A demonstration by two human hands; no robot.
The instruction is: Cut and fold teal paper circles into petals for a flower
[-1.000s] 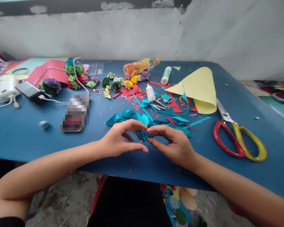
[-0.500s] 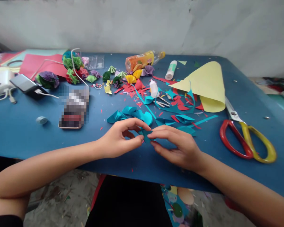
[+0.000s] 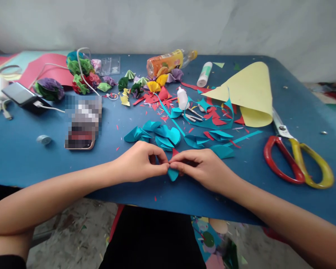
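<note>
Between my two hands, low over the front of the blue table (image 3: 106, 160), is a small blue paper piece (image 3: 173, 174). My left hand (image 3: 145, 160) pinches it from the left with thumb and forefinger. From the right, my right hand (image 3: 198, 164) pinches the same piece, and the fingertips of both hands meet. A red scrap (image 3: 175, 152) shows just behind the fingertips. Several folded blue paper pieces (image 3: 162, 134) lie in a cluster behind my hands, with more blue pieces (image 3: 196, 141) to the right.
Large scissors (image 3: 296, 160) lie at right beside a rolled yellow sheet (image 3: 249, 93). Farther back are a small white bottle (image 3: 182, 98), a glue stick (image 3: 204, 74), an orange-labelled bottle (image 3: 168, 63) and crumpled paper flowers (image 3: 81, 67). A blurred phone (image 3: 84, 123) lies at left.
My fingertips have come together and closed on the blue piece, which now points down below them. The view has shifted slightly.
</note>
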